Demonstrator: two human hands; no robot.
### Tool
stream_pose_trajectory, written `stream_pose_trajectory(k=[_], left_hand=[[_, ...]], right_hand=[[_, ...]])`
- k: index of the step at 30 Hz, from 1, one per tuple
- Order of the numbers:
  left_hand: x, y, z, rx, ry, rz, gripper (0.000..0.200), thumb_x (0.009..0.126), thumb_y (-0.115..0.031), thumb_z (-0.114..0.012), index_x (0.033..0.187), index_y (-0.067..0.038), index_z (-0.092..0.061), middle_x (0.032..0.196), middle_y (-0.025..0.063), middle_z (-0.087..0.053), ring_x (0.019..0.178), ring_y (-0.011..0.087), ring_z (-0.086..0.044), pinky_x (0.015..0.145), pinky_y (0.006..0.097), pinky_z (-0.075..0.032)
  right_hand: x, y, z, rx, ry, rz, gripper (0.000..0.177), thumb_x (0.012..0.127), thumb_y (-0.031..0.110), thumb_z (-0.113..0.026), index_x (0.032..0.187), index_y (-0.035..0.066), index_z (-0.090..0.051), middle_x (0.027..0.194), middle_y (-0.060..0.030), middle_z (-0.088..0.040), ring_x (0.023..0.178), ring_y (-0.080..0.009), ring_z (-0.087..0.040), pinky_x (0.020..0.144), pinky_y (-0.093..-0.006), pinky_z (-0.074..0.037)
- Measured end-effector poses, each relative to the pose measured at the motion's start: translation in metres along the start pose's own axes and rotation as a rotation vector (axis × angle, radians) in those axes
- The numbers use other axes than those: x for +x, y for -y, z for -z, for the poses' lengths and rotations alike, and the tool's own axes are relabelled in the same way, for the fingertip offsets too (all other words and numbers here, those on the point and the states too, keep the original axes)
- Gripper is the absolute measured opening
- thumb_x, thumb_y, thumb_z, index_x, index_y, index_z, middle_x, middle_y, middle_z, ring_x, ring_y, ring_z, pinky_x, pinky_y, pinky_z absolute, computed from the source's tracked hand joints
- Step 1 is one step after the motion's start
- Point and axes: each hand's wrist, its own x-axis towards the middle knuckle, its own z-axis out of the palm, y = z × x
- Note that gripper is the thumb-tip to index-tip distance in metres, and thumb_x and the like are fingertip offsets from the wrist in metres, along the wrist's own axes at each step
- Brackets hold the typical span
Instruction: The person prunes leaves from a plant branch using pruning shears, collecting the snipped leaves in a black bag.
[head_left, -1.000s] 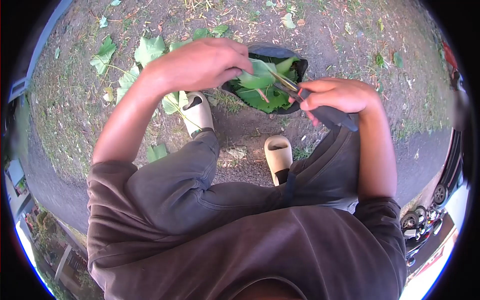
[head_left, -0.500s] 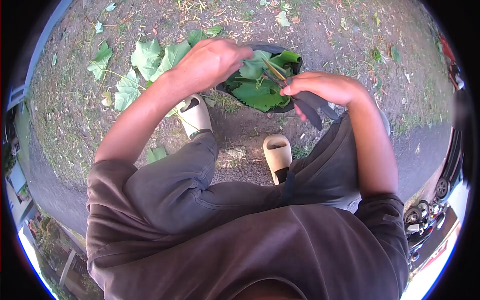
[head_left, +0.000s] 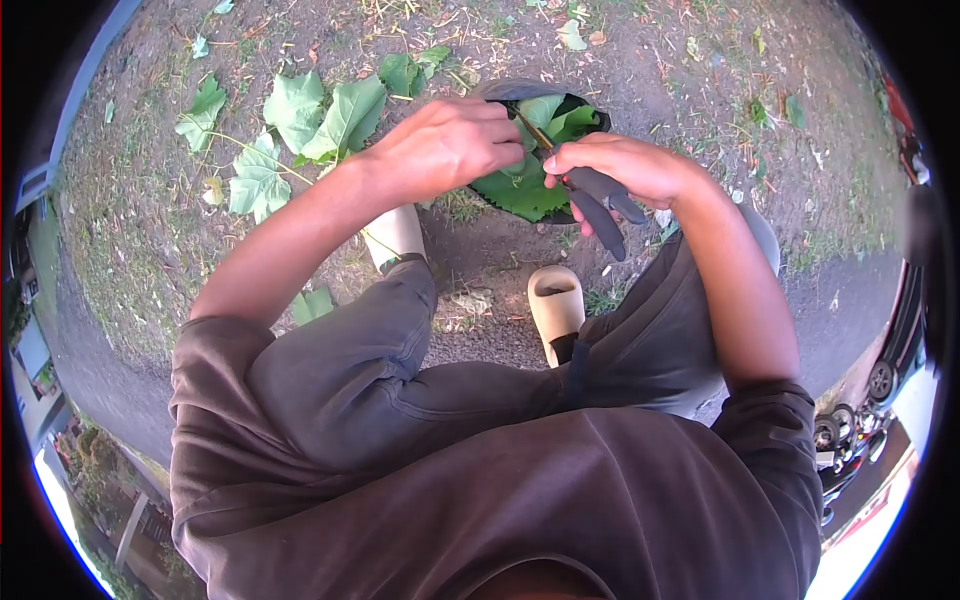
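My right hand (head_left: 630,165) is wrapped round dark-handled garden snips (head_left: 596,212), whose narrow blades point up and left. Closed at the fingertips, my left hand (head_left: 455,142) holds a green leaf (head_left: 518,183) just left of the blades. Both hands are over a dark, round-mouthed container (head_left: 510,88) on the ground. Broad green leaves (head_left: 575,122) lie inside it, partly hidden by my hands. Left of my left hand, a cut vine with large lobed leaves (head_left: 352,118) is spread on the soil.
Bare soil with patchy grass (head_left: 680,60) surrounds the container. My feet in beige slip-on shoes (head_left: 556,305) are on the near side of it. A loose leaf (head_left: 313,306) lies beside my left leg. Parked motorbikes (head_left: 835,430) stand at the far right edge.
My left hand has moved right and slightly down, bringing the leaf lower over the container. My right hand and the snips have shifted slightly left.
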Motion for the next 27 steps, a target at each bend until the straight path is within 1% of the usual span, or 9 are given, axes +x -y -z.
stream_pose_trajectory(k=[4, 8, 11, 14, 16, 18, 24, 26, 27], left_hand=[[-0.002, 0.000, -0.006, 0.011, -0.039, -0.054, 0.030, 0.083, -0.008, -0.072, 0.112, -0.005, -0.078, 0.113, 0.0056, -0.076, 0.102, 0.0257, -0.073, 0.091, 0.0394, -0.061], [-0.003, 0.000, -0.012, -0.050, -0.032, -0.075, 0.032, 0.082, -0.008, -0.073, 0.112, -0.006, -0.079, 0.113, 0.0054, -0.077, 0.102, 0.0260, -0.073, 0.089, 0.0398, -0.061], [-0.003, 0.001, -0.005, -0.117, -0.079, -0.062, 0.031, 0.081, -0.006, -0.075, 0.112, -0.006, -0.080, 0.112, 0.0060, -0.079, 0.101, 0.0266, -0.074, 0.088, 0.0398, -0.062], [-0.001, 0.005, 0.002, -0.203, -0.117, -0.018, 0.029, 0.083, -0.002, -0.078, 0.111, -0.006, -0.081, 0.111, 0.0069, -0.080, 0.101, 0.0269, -0.076, 0.089, 0.0399, -0.064], [-0.001, 0.009, 0.009, -0.273, -0.146, 0.012, 0.027, 0.085, 0.000, -0.079, 0.111, -0.006, -0.082, 0.111, 0.0072, -0.081, 0.103, 0.0268, -0.078, 0.090, 0.0400, -0.065], [0.003, 0.016, 0.023, -0.365, -0.263, 0.079, 0.024, 0.088, 0.000, -0.081, 0.111, -0.006, -0.083, 0.111, 0.0079, -0.082, 0.106, 0.0268, -0.079, 0.095, 0.0407, -0.065], [0.002, 0.022, 0.024, -0.235, -0.222, 0.147, 0.028, 0.088, -0.001, -0.081, 0.116, -0.007, -0.081, 0.117, 0.0092, -0.081, 0.108, 0.0313, -0.078, 0.097, 0.0432, -0.065], [0.000, 0.014, 0.008, -0.175, -0.109, 0.156, 0.033, 0.089, -0.004, -0.080, 0.122, -0.008, -0.079, 0.126, 0.0090, -0.078, 0.111, 0.0324, -0.077, 0.097, 0.0428, -0.065], [-0.004, 0.009, 0.000, -0.185, 0.073, 0.194, 0.040, 0.096, -0.013, -0.076, 0.136, -0.007, -0.072, 0.142, 0.0133, -0.071, 0.126, 0.0336, -0.071, 0.109, 0.0450, -0.060]], right_hand=[[0.006, -0.006, 0.002, -0.030, -0.006, 0.043, 0.047, 0.100, 0.045, -0.072, 0.106, -0.002, -0.072, 0.073, -0.0114, -0.070, 0.060, -0.0220, -0.074, 0.053, -0.0336, -0.060], [0.014, -0.013, 0.006, -0.132, 0.022, 0.048, 0.040, 0.104, 0.039, -0.072, 0.103, -0.001, -0.073, 0.075, -0.0102, -0.069, 0.060, -0.0211, -0.073, 0.054, -0.0354, -0.059], [0.010, -0.012, 0.008, -0.187, -0.091, 0.056, 0.038, 0.104, 0.038, -0.072, 0.098, 0.000, -0.072, 0.074, -0.0094, -0.068, 0.056, -0.0191, -0.069, 0.051, -0.0344, -0.057], [0.011, -0.010, 0.019, -0.218, -0.038, -0.056, 0.045, 0.102, 0.043, -0.072, 0.101, -0.002, -0.076, 0.079, -0.0123, -0.072, 0.066, -0.0204, -0.073, 0.059, -0.0378, -0.058], [0.014, -0.009, 0.021, -0.751, -0.188, -0.061, 0.058, 0.097, 0.052, -0.070, 0.108, -0.005, -0.079, 0.088, -0.0175, -0.077, 0.081, -0.0266, -0.077, 0.072, -0.0426, -0.058], [0.019, -0.011, 0.018, -0.805, -0.219, -0.119, 0.063, 0.095, 0.055, -0.069, 0.110, -0.005, -0.079, 0.093, -0.0195, -0.078, 0.087, -0.0299, -0.077, 0.078, -0.0439, -0.057], [0.003, 0.002, 0.016, -0.912, -0.258, -0.173, 0.069, 0.093, 0.059, -0.067, 0.116, -0.005, -0.078, 0.108, -0.0269, -0.077, 0.099, -0.0384, -0.076, 0.087, -0.0469, -0.056], [-0.005, 0.007, 0.018, -0.936, -0.259, -0.168, 0.070, 0.092, 0.059, -0.067, 0.117, -0.006, -0.077, 0.111, -0.0277, -0.077, 0.102, -0.0386, -0.075, 0.088, -0.0472, -0.056], [-0.009, 0.008, 0.020, -0.949, -0.266, -0.180, 0.069, 0.092, 0.058, -0.067, 0.118, -0.006, -0.077, 0.113, -0.0276, -0.077, 0.104, -0.0393, -0.075, 0.089, -0.0476, -0.056]])
